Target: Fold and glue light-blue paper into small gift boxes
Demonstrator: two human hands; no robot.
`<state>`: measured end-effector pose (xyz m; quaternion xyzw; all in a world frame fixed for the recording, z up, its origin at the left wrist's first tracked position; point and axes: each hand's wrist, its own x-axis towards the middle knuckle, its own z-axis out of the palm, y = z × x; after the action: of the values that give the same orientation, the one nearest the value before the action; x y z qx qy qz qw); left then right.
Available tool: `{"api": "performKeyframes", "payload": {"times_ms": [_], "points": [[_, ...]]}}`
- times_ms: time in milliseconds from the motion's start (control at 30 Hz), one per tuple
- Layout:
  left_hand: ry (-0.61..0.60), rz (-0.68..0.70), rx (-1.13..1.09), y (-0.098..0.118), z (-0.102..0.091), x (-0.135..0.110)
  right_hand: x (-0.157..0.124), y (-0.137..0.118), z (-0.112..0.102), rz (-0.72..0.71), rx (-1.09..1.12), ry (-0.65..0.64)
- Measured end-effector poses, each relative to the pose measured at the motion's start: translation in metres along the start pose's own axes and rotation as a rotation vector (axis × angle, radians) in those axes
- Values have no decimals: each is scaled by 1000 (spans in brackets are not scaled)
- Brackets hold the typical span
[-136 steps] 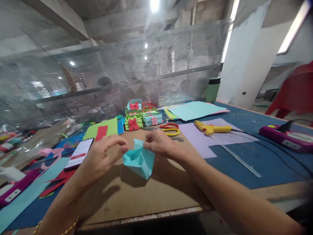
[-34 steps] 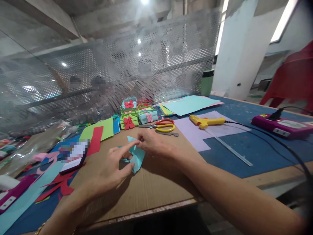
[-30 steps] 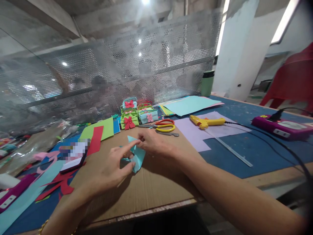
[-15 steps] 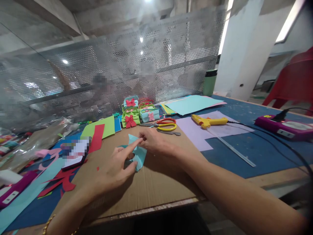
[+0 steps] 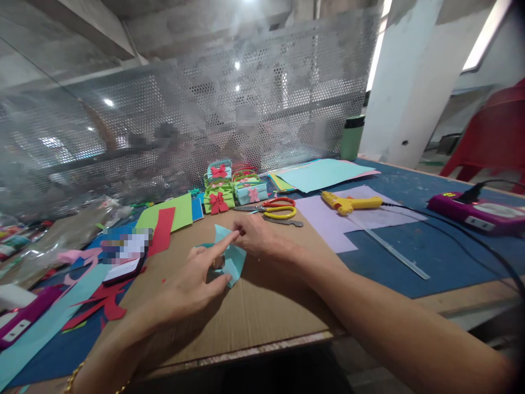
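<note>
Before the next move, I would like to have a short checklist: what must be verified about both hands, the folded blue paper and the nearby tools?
1. Left grip touching the folded blue paper: ok, the thumb is against its near side.
2. Right grip at the paper's upper right: ok, the fingers are curled there.
3. Firmness of both holds: cannot tell, the fingers hide the contact.
4. Scissors apart from both hands: ok, they lie beyond the right hand.
5. Glue gun laid down: ok, it lies on the purple paper.
6. Glue gun hot: cannot tell.
</note>
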<state>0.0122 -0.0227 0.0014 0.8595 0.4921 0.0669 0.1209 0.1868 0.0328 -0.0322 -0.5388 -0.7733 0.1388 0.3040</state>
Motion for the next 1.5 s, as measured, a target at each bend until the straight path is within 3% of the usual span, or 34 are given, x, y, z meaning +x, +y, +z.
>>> {"api": "performKeyframes", "payload": {"times_ms": [267,500,833,1133,1300,1400,1500], "points": [[50,-34,8,-2,0,-3,2,2,0,-24,8,24],[166,83,-140,-21,8,1,4,6,5,-45,36,54],[226,97,-138,-19,11,5,7,8,4,-54,80,30],[144,164,-133,-32,12,4,3,5,-1,-125,112,-9],[86,316,-91,-44,11,5,1,7,-4,-156,155,-30],[129,392,-79,-48,11,5,1,9,-4,-181,183,-50],[270,414,-1,-52,14,9,0,10,-7,-218,212,-93]]}}
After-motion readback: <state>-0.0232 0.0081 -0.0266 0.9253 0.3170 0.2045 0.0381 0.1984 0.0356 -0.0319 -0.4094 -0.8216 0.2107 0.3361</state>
